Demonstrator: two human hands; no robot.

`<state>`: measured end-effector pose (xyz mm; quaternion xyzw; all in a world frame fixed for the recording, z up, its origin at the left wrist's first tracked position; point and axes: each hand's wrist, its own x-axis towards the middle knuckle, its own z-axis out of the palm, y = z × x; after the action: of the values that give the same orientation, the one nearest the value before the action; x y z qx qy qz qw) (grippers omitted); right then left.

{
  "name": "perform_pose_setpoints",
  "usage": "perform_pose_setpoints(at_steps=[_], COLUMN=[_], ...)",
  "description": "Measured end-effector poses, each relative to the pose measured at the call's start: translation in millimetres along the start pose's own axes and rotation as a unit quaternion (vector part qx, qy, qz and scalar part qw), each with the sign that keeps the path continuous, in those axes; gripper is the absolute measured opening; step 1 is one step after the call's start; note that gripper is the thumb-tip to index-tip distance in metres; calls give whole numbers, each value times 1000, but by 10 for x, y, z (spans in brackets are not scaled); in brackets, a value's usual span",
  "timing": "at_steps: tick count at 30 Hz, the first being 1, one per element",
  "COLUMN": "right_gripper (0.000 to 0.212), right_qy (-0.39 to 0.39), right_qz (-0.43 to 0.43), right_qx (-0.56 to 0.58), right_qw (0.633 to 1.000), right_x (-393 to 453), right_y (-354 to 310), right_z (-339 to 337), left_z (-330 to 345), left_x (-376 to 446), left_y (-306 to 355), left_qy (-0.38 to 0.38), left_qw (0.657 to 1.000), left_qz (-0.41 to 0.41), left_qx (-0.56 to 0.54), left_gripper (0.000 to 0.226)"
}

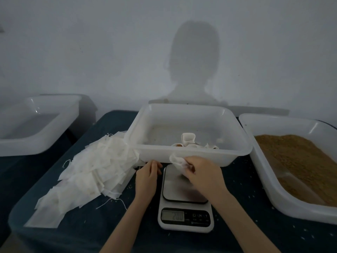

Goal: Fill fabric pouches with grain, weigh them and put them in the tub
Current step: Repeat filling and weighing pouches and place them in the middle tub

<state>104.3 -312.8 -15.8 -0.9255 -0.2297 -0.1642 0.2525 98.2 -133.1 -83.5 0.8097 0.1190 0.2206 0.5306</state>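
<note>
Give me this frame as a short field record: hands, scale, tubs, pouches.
right hand: grips a pouch over the scale platform
left hand: holds nothing, beside the scale's left edge
scale: display lit, digits blurred
middle tub: a few pouches inside, behind the scale
right tub: brown grain
left tub: contents unclear
empty pouches: loose pile left of the scale

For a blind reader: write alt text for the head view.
The right hand holds a white fabric pouch over a kitchen scale; the left hand rests beside it. Behind stands a white tub holding filled pouches, with empty pouches left and a grain tub right.
</note>
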Motion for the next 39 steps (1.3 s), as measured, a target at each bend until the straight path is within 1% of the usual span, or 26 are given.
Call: perform_pose_setpoints(at_steps=[2, 4, 5, 7, 8, 11, 12, 14, 16, 17, 19, 21, 22, 24, 25, 29, 32, 36, 38, 39], right_gripper=[23, 20, 18, 16, 15, 15, 16, 16, 17, 18, 25, 39, 41, 41, 40, 24, 35, 34, 33, 30], right_qy=[0, 5, 21, 76, 112, 220, 235, 230, 184, 141, 9, -131, -189, -286, -317, -368, -379, -392, -383, -365], right_qz=[41, 67, 73, 78, 79, 77, 86, 108, 131, 143, 168, 183, 183, 186, 190, 185, 190, 190, 190, 189], right_qx=[38, 76, 105, 151, 150, 76, 53, 24, 9, -4, -49, -106, -137, -187, -196, -217, -239, -284, -280, -268], right_qw=[998, 995, 992, 983, 979, 970, 967, 967, 974, 980, 985, 969, 955, 921, 908, 885, 873, 854, 860, 872], right_x=[76, 193, 263, 407, 473, 643, 702, 809, 889, 930, 993, 1054, 1083, 1117, 1127, 1143, 1120, 1084, 1083, 1087], right_y=[64, 125, 151, 202, 231, 360, 429, 576, 722, 800, 938, 1002, 992, 921, 889, 809, 813, 850, 855, 855], right_z=[-63, -199, -288, -474, -557, -705, -701, -622, -504, -448, -358, -327, -336, -363, -379, -454, -484, -511, -536, -553], left_z=[3, 7, 9, 11, 12, 18, 19, 17, 11, 10, 12, 14, 14, 17, 21, 19, 12, 10, 7, 1], left_x=[0, 2, 4, 6, 5, 7, 8, 7, 4, 3, 0, 0, 1, 7, 8, 2, 0, -9, -12, -15], left_y=[6, 2, -3, -19, -25, -31, -33, -36, -42, -44, -48, -53, -54, -56, -57, -48, -49, -45, -38, -30], left_qy=[-2, -4, -5, -7, -9, -13, -14, -15, -15, -16, -17, -17, -18, -21, -23, -29, -31, -31, -30, -29], left_qw=[1000, 1000, 1000, 1000, 1000, 1000, 1000, 1000, 1000, 1000, 1000, 1000, 1000, 1000, 1000, 1000, 999, 999, 999, 999], left_qz=[0, 2, 3, 5, 8, 11, 10, 6, -2, -5, -9, -6, -6, -8, -9, -12, -13, -18, -19, -18], left_qx=[-1, -4, -5, -5, -5, -1, 2, 1, -6, -10, -13, -5, -1, 1, 0, 0, 1, -1, 1, 5], left_gripper=[36, 36, 36, 36, 36, 36, 36, 36, 36, 36, 36, 37, 37, 36, 36, 36, 36, 37, 36, 36])
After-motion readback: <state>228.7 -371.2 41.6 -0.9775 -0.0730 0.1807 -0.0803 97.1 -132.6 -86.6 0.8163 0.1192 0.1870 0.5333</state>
